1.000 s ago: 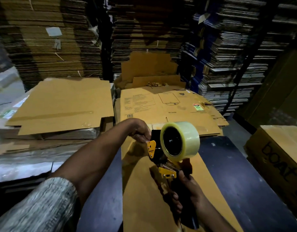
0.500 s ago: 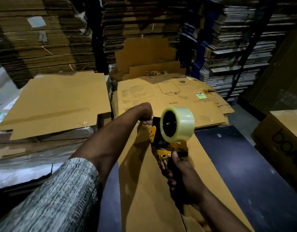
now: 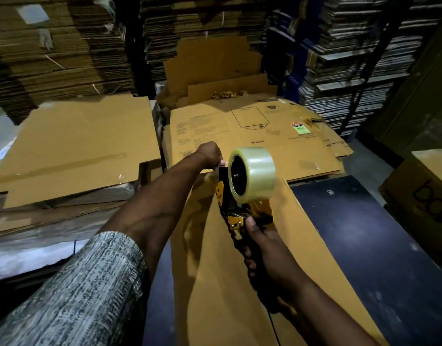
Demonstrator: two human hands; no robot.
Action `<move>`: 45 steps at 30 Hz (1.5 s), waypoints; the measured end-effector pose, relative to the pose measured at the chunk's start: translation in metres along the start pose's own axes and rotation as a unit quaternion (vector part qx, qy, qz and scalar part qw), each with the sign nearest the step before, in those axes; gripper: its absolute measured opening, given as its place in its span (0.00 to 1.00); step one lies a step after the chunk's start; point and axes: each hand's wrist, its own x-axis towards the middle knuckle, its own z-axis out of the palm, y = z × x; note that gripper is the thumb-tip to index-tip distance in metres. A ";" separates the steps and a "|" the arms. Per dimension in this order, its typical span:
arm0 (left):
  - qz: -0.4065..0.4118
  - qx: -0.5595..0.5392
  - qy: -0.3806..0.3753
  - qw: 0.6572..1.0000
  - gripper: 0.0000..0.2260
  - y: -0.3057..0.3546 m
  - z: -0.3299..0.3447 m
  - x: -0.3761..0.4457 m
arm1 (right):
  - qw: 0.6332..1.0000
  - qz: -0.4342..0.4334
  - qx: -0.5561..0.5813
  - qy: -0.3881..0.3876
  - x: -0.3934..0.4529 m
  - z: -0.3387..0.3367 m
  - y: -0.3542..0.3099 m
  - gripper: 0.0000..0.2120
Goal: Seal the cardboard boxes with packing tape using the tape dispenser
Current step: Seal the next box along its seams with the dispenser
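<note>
A flattened brown cardboard box (image 3: 215, 270) lies lengthwise on the dark table (image 3: 352, 233) in front of me. My right hand (image 3: 267, 255) grips the black handle of a yellow and black tape dispenser (image 3: 236, 211) carrying a roll of clear packing tape (image 3: 252, 174), held upright over the box's far end. My left hand (image 3: 210, 154) reaches past the dispenser's front, fingers curled and pinching at the tape end by the far edge of the box. The tape end itself is hidden behind the roll.
Printed flat cartons (image 3: 252, 136) are piled just beyond the box. Another stack of flat cardboard (image 3: 72, 148) sits at the left. A closed "boat" carton (image 3: 424, 196) stands at the right. Tall stacks of flattened cartons (image 3: 65, 46) fill the background.
The dispenser and both hands have moved away from me toward the far end of the box. My left hand stays pinching at the dispenser's front.
</note>
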 end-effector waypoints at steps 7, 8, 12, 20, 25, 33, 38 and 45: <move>0.020 -0.075 0.010 0.997 0.14 -0.012 0.008 0.005 | 1.000 0.000 0.011 0.019 0.002 0.008 0.000 0.22; 0.021 -0.094 0.008 0.995 0.15 -0.012 0.010 0.005 | 1.000 0.000 0.013 0.023 0.002 0.008 0.000 0.22; 0.003 -0.133 -0.007 0.991 0.06 -0.020 0.022 0.002 | 0.999 0.013 0.019 0.033 0.002 0.008 -0.001 0.23; 0.014 -0.015 0.132 0.991 0.07 -0.017 0.038 -0.023 | 0.999 0.017 -0.021 0.033 0.003 0.004 -0.004 0.26; 0.019 -0.064 0.121 0.990 0.14 -0.020 0.041 -0.040 | 0.995 -0.007 -0.089 0.054 0.009 0.008 0.000 0.25; 0.012 0.050 0.105 0.993 0.12 -0.024 0.043 -0.031 | 0.989 -0.024 -0.127 0.068 0.000 0.008 -0.002 0.19; 0.034 0.075 0.114 0.990 0.15 -0.027 0.049 -0.027 | 0.995 0.000 -0.085 0.048 -0.036 -0.002 0.021 0.31; 0.047 0.036 0.131 0.990 0.24 -0.033 0.060 -0.021 | 0.998 0.023 -0.047 0.047 -0.060 -0.010 0.028 0.25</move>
